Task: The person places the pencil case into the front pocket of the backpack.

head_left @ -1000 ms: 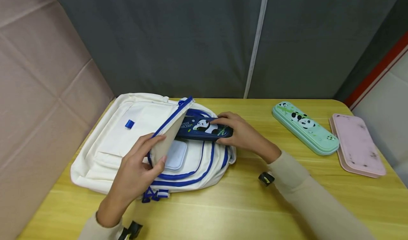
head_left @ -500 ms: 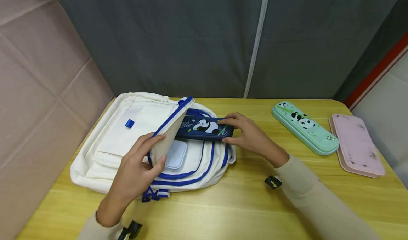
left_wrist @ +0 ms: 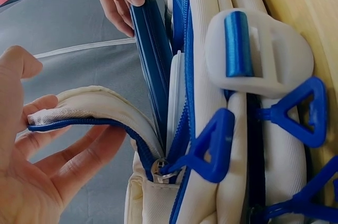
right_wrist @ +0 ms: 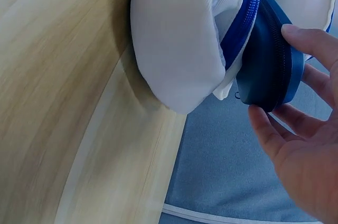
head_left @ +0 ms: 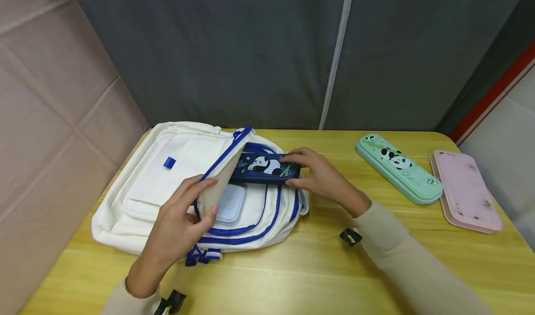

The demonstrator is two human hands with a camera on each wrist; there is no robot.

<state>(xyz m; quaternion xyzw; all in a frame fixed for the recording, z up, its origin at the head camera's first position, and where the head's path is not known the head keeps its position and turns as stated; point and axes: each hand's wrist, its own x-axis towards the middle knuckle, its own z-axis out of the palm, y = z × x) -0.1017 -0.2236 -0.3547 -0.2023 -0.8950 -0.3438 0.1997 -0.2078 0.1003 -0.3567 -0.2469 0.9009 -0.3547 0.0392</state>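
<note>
A white backpack (head_left: 163, 175) with blue zips lies on its back at the left of the table, its front pocket unzipped. My left hand (head_left: 177, 217) pinches the pocket flap (head_left: 223, 178) between thumb and fingers and holds it raised. With my right hand (head_left: 319, 178) I grip the outer end of a navy pencil case (head_left: 267, 168) with a panda print. Its other end lies inside the pocket, hidden behind the flap. Inside the same pocket sits a pale, flat box (head_left: 231, 204), partly covered. In the left wrist view the navy pencil case (left_wrist: 150, 49) stands alongside this pale box (left_wrist: 175, 92).
To the right lie a green panda pencil case (head_left: 399, 166) and a pink case (head_left: 470, 189), their edges close together. A grey curtain (head_left: 251, 55) hangs behind the wooden table (head_left: 267, 282). Blue strap ends (head_left: 202, 257) dangle at the backpack's near side.
My right hand shifted slightly right along the navy pencil case, then moved back left with it, pushing it a little deeper into the pocket. My left hand and the flap stayed in place.
</note>
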